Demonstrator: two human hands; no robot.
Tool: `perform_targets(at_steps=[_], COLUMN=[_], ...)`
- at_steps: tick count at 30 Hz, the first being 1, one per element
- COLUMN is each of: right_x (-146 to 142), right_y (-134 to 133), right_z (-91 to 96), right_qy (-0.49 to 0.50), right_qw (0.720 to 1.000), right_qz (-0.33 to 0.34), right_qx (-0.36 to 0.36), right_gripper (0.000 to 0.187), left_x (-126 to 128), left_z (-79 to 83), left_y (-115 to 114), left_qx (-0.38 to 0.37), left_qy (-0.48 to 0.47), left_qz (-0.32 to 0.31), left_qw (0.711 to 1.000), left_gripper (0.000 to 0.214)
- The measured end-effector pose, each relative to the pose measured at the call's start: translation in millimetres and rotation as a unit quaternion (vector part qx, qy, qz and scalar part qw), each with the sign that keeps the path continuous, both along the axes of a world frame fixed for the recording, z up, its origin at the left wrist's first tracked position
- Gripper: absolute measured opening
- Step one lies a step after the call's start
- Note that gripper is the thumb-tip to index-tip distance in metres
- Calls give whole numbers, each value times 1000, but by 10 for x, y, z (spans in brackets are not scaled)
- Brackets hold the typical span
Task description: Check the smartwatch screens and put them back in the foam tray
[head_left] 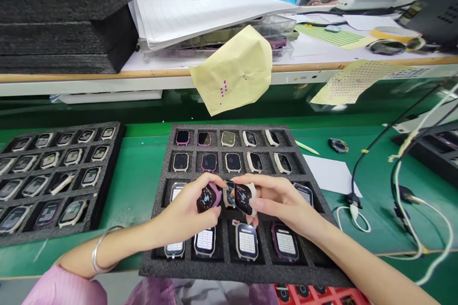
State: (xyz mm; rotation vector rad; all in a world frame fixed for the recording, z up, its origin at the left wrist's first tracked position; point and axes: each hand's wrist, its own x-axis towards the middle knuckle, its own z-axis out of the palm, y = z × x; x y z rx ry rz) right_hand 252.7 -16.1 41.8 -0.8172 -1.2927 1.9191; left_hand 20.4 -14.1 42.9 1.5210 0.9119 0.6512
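My left hand (189, 209) is closed around a pink smartwatch body (207, 198) with a lit dial. My right hand (282, 200) pinches a cream smartwatch body (244, 198), screen also lit. Both hands hover over the middle of a black foam tray (157, 200) on the green bench. Its cells hold several watch bodies; the front row (246, 242) shows lit white screens, the back rows (232, 162) are dark. Between my hands another watch (229, 194) sits in its cell.
A second black foam tray (107, 190) with several watches lies at the left. Cables (404, 190) and a white paper sheet (331, 174) are at the right. A yellow paper (234, 69) hangs from the shelf behind. Foam sheets (64, 14) are stacked at back left; another person sits beyond.
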Motion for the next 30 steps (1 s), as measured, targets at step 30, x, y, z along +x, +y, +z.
perform_targets(at_steps=[30], right_x=[-7], right_y=[-20], right_z=[0], right_qy=[11], right_qw=[1000], right_qz=[3], right_qx=[20], right_gripper=[41], left_x=[-20], left_z=[67], left_y=[-29], left_qx=[3], left_qy=[-7], left_qz=[-18], left_qw=[1000], left_gripper=[38])
